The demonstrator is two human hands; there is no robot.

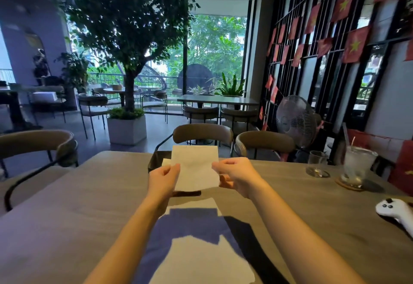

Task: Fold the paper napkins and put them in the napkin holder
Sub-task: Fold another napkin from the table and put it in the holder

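Nearest the viewer, a loose stack of white paper napkins [201,259] is lying flat on the wooden counter [89,194], partly crossed by the shadow of the arms. Two bare forearms are reaching forward over it. The left hand [164,177] and the right hand [234,175] are holding one napkin [194,167] up in the air between them, each set of fingers [173,168] pinching a side edge, so the sheet is standing nearly upright and facing the viewer. The sheet looks squarish and may already be folded, though its layers are hard to make out from here. Just behind it, a dark napkin holder [155,160] is sitting on the counter, mostly hidden by the sheet; a pale corner showing at its left suggests a napkin is already inside. The step in hand appears to be carrying this napkin to the holder; the next move would call for lowering it squarely into the opening without crumpling it. Farther right, an empty glass [317,166] and an iced drink [357,166] with a straw are standing near the counter's edge, and a white controller [395,213] is lying closer in. Beyond them are chairs, a fan and an indoor tree.
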